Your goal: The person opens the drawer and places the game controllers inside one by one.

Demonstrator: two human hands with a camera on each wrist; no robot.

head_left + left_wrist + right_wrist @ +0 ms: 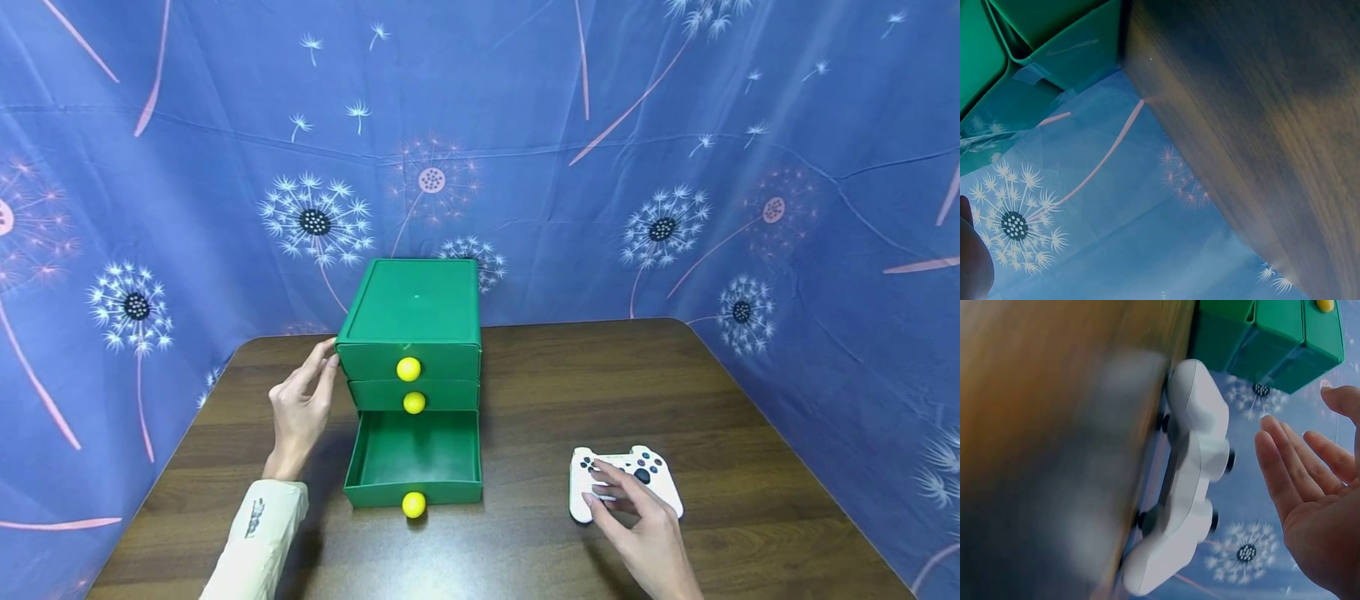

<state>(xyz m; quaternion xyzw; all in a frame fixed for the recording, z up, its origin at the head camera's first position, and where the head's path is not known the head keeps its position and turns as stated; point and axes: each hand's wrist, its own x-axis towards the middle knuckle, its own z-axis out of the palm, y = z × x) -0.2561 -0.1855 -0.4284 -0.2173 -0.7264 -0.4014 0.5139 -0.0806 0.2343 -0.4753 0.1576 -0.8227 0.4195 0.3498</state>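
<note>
A green drawer unit (420, 300) with yellow ball knobs stands on the table; its bottom drawer (412, 493) is pulled out and looks bare inside, while the upper two are closed. My left hand (298, 408) touches the unit's left side near the top front corner, fingers fairly straight. Only a bit of that hand (974, 262) shows in the left wrist view. A white game controller (663, 490) lies to the right of the unit. Above it hovers my right hand (637, 525), fingers spread; the right wrist view shows a gap between this hand (1319, 500) and the controller (1194, 469).
The brown wooden table (570, 383) extends on both sides of the unit and between it and the controller. A blue dandelion-print cloth (525, 200) hangs behind and around the table's edges.
</note>
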